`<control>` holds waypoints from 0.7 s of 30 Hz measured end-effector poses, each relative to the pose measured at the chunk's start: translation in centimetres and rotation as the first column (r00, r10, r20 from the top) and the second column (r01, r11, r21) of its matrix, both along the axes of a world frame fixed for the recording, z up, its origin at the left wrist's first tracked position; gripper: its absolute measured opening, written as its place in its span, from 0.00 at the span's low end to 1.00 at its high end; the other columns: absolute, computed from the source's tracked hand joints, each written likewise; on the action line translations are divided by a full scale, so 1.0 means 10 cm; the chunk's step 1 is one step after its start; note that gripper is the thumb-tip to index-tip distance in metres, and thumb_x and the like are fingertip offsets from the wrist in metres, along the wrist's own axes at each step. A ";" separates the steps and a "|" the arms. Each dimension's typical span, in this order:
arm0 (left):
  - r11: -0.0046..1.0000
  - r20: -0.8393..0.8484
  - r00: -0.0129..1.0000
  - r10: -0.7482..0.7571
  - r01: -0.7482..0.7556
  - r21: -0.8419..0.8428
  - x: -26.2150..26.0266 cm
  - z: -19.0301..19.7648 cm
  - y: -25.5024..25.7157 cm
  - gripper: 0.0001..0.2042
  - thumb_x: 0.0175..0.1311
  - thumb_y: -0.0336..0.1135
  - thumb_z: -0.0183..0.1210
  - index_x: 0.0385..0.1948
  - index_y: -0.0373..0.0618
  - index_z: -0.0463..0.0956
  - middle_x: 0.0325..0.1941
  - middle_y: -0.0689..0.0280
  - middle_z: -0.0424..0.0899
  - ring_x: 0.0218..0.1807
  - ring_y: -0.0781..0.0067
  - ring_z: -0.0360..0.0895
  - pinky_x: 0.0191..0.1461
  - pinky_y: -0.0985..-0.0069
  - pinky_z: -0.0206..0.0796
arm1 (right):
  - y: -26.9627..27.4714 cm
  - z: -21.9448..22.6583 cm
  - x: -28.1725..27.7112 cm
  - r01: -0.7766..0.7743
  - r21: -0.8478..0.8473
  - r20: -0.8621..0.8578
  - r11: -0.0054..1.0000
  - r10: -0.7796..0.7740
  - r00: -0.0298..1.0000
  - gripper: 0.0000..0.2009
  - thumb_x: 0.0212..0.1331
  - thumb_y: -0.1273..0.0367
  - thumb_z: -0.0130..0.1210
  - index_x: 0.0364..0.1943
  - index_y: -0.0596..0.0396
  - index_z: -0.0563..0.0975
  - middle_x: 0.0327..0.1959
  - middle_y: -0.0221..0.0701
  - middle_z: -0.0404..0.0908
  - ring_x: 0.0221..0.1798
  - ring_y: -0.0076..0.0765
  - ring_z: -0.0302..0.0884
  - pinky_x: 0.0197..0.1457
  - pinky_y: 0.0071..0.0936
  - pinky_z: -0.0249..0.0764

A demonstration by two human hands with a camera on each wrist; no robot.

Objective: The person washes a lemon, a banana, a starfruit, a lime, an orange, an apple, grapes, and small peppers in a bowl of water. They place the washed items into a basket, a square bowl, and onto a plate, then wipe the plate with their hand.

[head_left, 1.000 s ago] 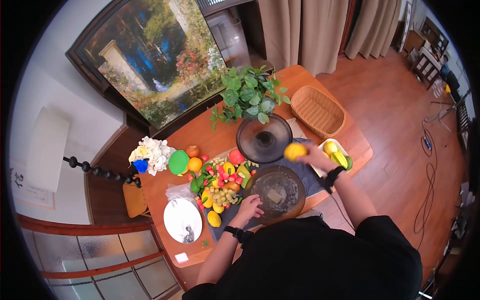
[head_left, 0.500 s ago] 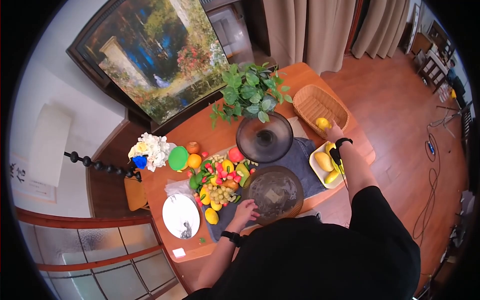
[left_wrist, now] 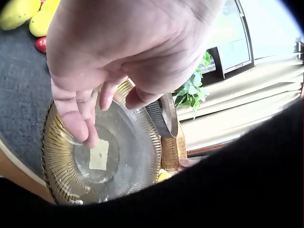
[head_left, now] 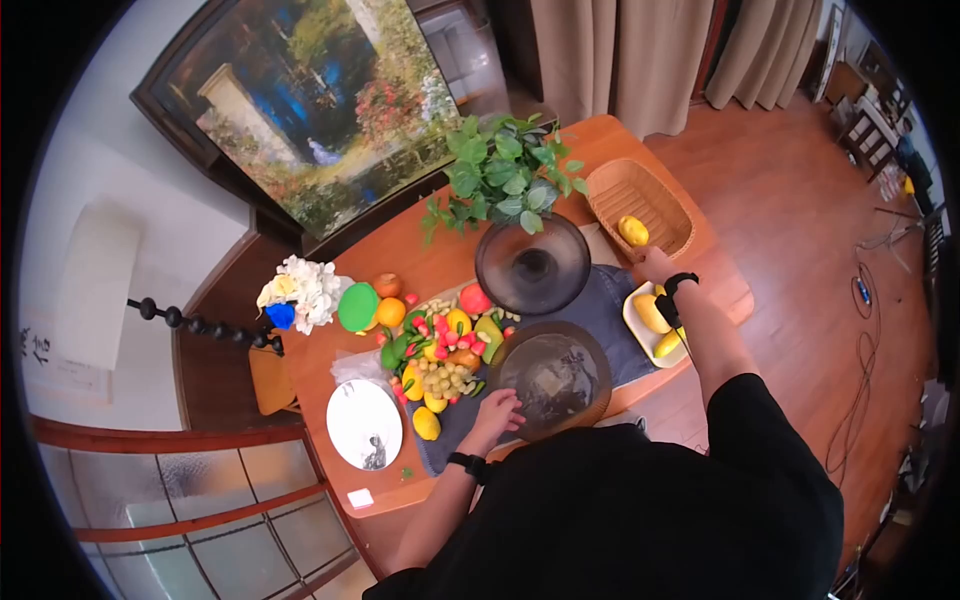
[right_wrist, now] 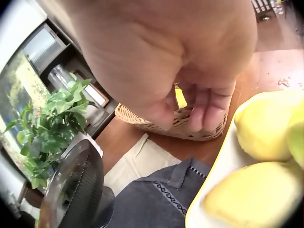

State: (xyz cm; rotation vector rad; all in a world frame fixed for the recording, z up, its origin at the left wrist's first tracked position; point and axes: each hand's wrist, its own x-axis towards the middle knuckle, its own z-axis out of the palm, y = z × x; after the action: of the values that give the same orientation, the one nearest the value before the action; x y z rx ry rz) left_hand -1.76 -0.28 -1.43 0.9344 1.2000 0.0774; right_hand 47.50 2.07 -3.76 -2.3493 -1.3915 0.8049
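Note:
My right hand (head_left: 657, 265) is at the near end of the wicker basket (head_left: 662, 205), its fingertips right by the rim. A lemon-shaped yellow fruit (head_left: 632, 231) lies inside the basket just past those fingers. In the right wrist view the fingers (right_wrist: 209, 116) are loosely bent, overlapping the basket wall. Over the left edge of a ribbed amber glass bowl (left_wrist: 61, 164) hangs my left hand (head_left: 495, 413), relaxed and holding nothing. The bowl contains clear liquid, and a pale square shows at its bottom.
A cream tray (right_wrist: 221, 164) with yellow and green fruit sits below my right wrist. Behind the bowl stands a dark glass dish (head_left: 500, 285), then a leafy plant (head_left: 505, 175). Mixed fruit (head_left: 450, 350), a white plate (head_left: 355, 420) and flowers (head_left: 305, 290) occupy the left side.
My right hand carried the yellow fruit from over the tray into the basket and let it go, then drew back to the rim. The left hand stays by the bowl.

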 end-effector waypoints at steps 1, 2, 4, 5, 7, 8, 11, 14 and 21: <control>1.000 0.013 1.000 0.010 -0.010 0.009 0.00 -0.02 -0.01 0.19 0.71 0.38 0.50 0.60 0.39 0.67 0.49 0.58 0.79 0.35 0.68 0.82 0.35 0.75 0.74 | -0.02 0.04 -0.05 0.012 0.027 -0.019 1.000 -0.012 1.000 0.13 0.52 0.69 0.53 0.41 0.58 0.79 0.38 0.49 0.82 0.43 0.53 0.81 0.48 0.42 0.74; 0.999 0.026 0.999 0.024 -0.025 0.023 0.01 0.00 0.00 0.19 0.70 0.38 0.51 0.59 0.39 0.68 0.47 0.59 0.79 0.33 0.69 0.82 0.33 0.75 0.73 | 0.00 0.00 -0.08 0.021 0.057 -0.039 0.998 -0.018 0.999 0.13 0.51 0.70 0.53 0.40 0.58 0.78 0.36 0.49 0.82 0.42 0.53 0.81 0.47 0.43 0.74; 0.998 0.019 0.998 0.055 -0.055 0.033 0.01 0.02 0.01 0.20 0.70 0.38 0.51 0.59 0.39 0.68 0.47 0.59 0.80 0.32 0.70 0.82 0.33 0.76 0.73 | 0.00 -0.10 -0.12 0.038 0.098 -0.106 0.994 -0.028 0.994 0.11 0.49 0.69 0.52 0.36 0.57 0.78 0.29 0.46 0.80 0.35 0.49 0.80 0.41 0.42 0.73; 0.998 0.023 0.999 0.039 -0.040 0.049 0.00 0.02 0.02 0.20 0.69 0.38 0.51 0.59 0.39 0.68 0.46 0.59 0.80 0.32 0.70 0.82 0.33 0.76 0.73 | 0.01 -0.25 -0.07 0.001 0.128 -0.154 0.992 0.019 0.988 0.09 0.49 0.69 0.52 0.33 0.58 0.77 0.25 0.45 0.77 0.32 0.47 0.77 0.38 0.41 0.71; 0.998 0.029 0.999 0.020 -0.022 0.063 -0.03 0.04 0.04 0.20 0.69 0.37 0.51 0.59 0.38 0.68 0.47 0.60 0.80 0.32 0.70 0.82 0.32 0.76 0.73 | -0.01 -0.22 -0.17 0.085 0.134 -0.243 0.987 -0.050 0.969 0.10 0.48 0.71 0.53 0.35 0.59 0.76 0.25 0.45 0.77 0.32 0.47 0.77 0.38 0.41 0.71; 0.997 0.033 0.999 0.034 -0.036 0.065 -0.04 0.07 0.07 0.20 0.69 0.37 0.51 0.59 0.38 0.68 0.47 0.60 0.80 0.32 0.70 0.82 0.32 0.76 0.73 | -0.05 -0.14 -0.21 0.115 0.120 -0.212 0.986 -0.088 0.973 0.12 0.49 0.71 0.53 0.38 0.60 0.77 0.28 0.46 0.79 0.36 0.50 0.79 0.42 0.41 0.73; 0.992 0.014 1.000 0.002 -0.004 0.129 -0.09 0.10 0.16 0.19 0.70 0.37 0.50 0.59 0.39 0.68 0.47 0.60 0.80 0.35 0.72 0.81 0.35 0.77 0.72 | -0.12 -0.12 -0.35 0.177 0.235 -0.116 0.956 -0.153 0.981 0.22 0.53 0.73 0.52 0.55 0.63 0.74 0.50 0.54 0.78 0.58 0.57 0.74 0.64 0.42 0.69; 0.959 0.011 0.992 0.124 -0.122 0.256 -0.28 -0.08 0.30 0.16 0.66 0.35 0.53 0.51 0.37 0.74 0.41 0.59 0.82 0.31 0.69 0.81 0.32 0.73 0.72 | -0.30 -0.11 -0.68 0.092 0.541 0.047 0.836 -0.140 0.989 0.20 0.56 0.76 0.50 0.55 0.59 0.73 0.50 0.48 0.78 0.51 0.51 0.77 0.55 0.40 0.72; 0.359 -0.384 0.657 0.649 0.181 0.916 -1.00 -0.17 0.27 0.24 0.53 0.33 0.63 0.51 0.35 0.70 0.44 0.48 0.73 0.49 0.46 0.74 0.50 0.58 0.69 | -0.97 0.27 -1.94 0.126 0.551 -0.195 0.825 -0.020 0.981 0.20 0.54 0.82 0.48 0.53 0.58 0.72 0.51 0.41 0.74 0.40 0.41 0.75 0.43 0.28 0.73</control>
State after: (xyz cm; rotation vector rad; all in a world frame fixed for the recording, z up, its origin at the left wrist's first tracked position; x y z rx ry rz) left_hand -11.79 2.45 -3.15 1.8739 2.1532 0.8204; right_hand 28.08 -7.60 -1.05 -1.8091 -1.2386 0.4790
